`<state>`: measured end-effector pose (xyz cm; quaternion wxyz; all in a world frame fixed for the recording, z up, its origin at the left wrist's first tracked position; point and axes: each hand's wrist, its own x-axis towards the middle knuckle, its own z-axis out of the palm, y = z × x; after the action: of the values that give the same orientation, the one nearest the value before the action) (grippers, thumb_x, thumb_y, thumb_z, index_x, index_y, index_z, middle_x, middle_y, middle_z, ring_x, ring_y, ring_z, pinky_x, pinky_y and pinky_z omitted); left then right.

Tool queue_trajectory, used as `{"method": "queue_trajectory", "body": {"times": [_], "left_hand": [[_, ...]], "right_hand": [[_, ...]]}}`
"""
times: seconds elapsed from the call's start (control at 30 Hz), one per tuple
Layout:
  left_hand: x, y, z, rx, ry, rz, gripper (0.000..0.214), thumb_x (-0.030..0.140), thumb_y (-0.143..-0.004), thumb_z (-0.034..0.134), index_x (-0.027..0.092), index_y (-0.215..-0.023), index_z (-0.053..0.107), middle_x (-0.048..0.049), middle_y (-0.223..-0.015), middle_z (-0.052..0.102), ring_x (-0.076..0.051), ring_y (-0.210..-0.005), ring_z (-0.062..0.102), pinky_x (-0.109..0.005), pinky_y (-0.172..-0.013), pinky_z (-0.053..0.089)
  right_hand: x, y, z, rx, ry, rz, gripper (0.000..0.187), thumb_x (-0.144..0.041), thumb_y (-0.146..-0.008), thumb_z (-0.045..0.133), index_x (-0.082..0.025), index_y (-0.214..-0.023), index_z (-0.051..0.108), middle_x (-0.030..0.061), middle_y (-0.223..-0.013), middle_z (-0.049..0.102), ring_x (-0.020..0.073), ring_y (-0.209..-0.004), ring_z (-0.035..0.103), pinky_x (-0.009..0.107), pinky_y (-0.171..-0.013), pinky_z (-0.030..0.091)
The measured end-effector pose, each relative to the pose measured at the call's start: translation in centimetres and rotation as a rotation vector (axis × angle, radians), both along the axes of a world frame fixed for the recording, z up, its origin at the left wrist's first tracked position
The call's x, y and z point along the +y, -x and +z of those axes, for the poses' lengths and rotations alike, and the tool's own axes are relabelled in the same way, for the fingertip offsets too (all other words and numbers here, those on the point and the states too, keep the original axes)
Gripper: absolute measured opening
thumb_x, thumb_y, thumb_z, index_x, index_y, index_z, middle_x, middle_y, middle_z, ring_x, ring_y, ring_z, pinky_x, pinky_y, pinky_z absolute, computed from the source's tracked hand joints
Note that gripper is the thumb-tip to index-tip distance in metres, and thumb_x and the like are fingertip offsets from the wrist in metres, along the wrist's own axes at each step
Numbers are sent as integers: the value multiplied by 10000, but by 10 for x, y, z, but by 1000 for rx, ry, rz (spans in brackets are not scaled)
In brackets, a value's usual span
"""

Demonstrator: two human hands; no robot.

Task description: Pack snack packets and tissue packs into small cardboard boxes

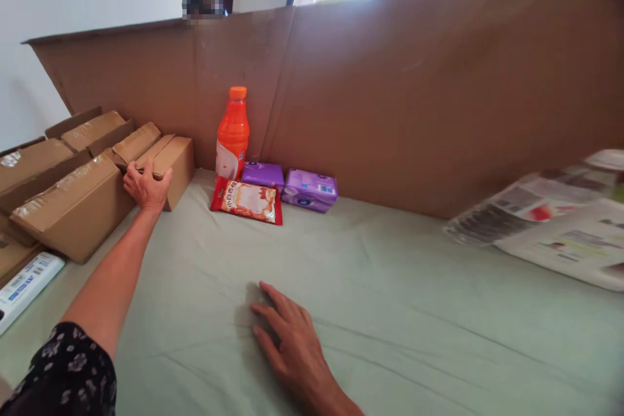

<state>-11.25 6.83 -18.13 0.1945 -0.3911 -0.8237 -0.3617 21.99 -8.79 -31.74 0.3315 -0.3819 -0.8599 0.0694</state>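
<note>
My left hand (146, 186) reaches out to the far left and grips the front edge of a small cardboard box (171, 159), fingers curled over its top. My right hand (291, 344) lies flat on the pale green cloth (390, 299), fingers stretched out, holding nothing. Past it stand an orange drink bottle (233, 133), a red snack packet (247, 201) lying flat, and two purple packs (292, 183) side by side against the cardboard wall (414, 91).
Several taped cardboard boxes (68, 201) are stacked at the left. A white and blue flat box (24, 286) lies at the left edge. Newspapers (550, 221) are spread at the right. A tall cardboard partition closes off the back.
</note>
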Motion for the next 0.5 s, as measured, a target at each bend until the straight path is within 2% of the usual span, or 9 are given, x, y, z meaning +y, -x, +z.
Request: {"method": "queue_trajectory", "body": {"times": [0.13, 0.27, 0.33, 0.4, 0.43, 0.5], "left_hand": [[14, 4, 0, -25, 34, 12, 579, 466, -832, 699, 224, -1352, 616, -190, -1533, 386, -421, -1366, 367, -542, -1095, 326], [11, 5, 4, -58, 46, 23, 732, 440, -811, 716, 170, -1453, 490, -228, -1592, 304, -439, -1437, 308, -581, -1134, 292], [-1, 0, 3, -58, 45, 20, 898, 436, -781, 737, 135, -1533, 350, -253, -1631, 210, -439, -1480, 251, -590, -1163, 246], [-22, -13, -5, -46, 58, -23, 995, 430, -785, 718, 104, -1578, 212, -267, -1655, 120, -409, -1520, 182, -571, -1191, 207], [-35, -23, -12, -40, 78, -69, 991, 427, -800, 690, 91, -1582, 183, -269, -1659, 103, -388, -1532, 166, -556, -1199, 202], [-67, -46, -29, -44, 155, -209, 932, 436, -814, 631, 63, -1564, 223, -280, -1649, 144, -380, -1526, 204, -546, -1195, 229]], "right_hand": [[-1, 0, 2, 5, 45, 6, 254, -219, -906, 529, -215, -1095, 699, 172, -1367, 623, 309, -1178, 633, 486, -891, 548], [-2, 1, 0, -3, 104, 11, 266, -199, -892, 539, -218, -1098, 706, 167, -1381, 611, 312, -1204, 614, 498, -927, 528], [0, 2, -1, -1, 133, 17, 268, -189, -884, 548, -209, -1097, 710, 175, -1392, 600, 319, -1217, 604, 510, -944, 517], [3, 5, 0, 5, 165, 14, 259, -187, -881, 559, -200, -1089, 713, 181, -1403, 588, 323, -1237, 589, 522, -973, 497], [4, 7, 3, 7, 184, 10, 255, -188, -881, 567, -199, -1091, 712, 180, -1409, 583, 322, -1251, 579, 526, -992, 485], [3, 11, 12, 16, 226, -14, 247, -193, -881, 593, -202, -1098, 710, 172, -1426, 571, 313, -1280, 557, 528, -1033, 455]]}}
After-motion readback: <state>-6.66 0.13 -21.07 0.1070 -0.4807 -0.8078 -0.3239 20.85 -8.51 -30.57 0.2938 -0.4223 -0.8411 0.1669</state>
